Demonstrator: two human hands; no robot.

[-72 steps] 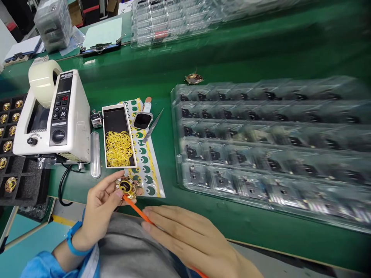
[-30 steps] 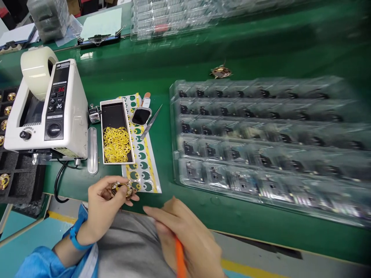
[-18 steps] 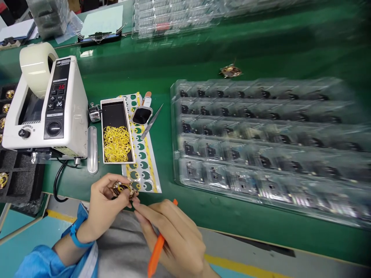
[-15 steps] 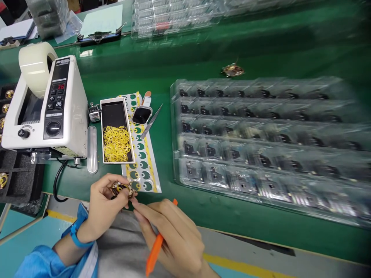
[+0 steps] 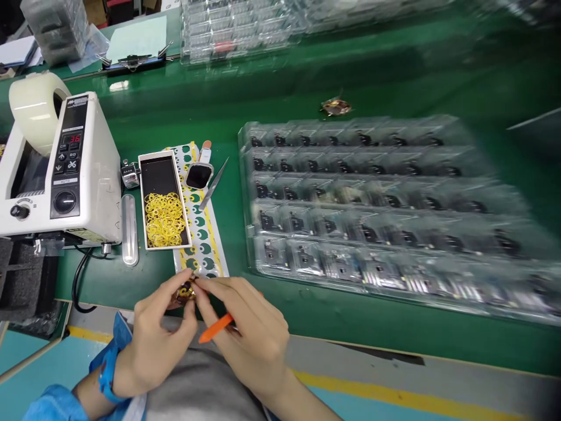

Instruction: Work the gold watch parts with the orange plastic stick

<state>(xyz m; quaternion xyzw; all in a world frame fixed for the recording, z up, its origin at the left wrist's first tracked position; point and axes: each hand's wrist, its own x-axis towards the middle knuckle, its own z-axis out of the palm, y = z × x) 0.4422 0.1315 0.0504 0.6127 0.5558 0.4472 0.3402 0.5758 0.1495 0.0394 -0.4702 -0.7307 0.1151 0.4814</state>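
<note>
Green matting covers our bench. At lower left of the frame our left hand pinches a small gold-and-black round part, mostly hidden by fingers. Our right hand touches it with fingertips while clasping an orange pen, whose long axis slants toward lower left.

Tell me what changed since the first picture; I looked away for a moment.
The right hand swung the orange stick off the gold part and tucked it back under the palm; its fingertips have come in to pinch the part. The left hand still holds that part at the bench edge. The tape dispenser, ring tray and clear trays stayed put.
</note>
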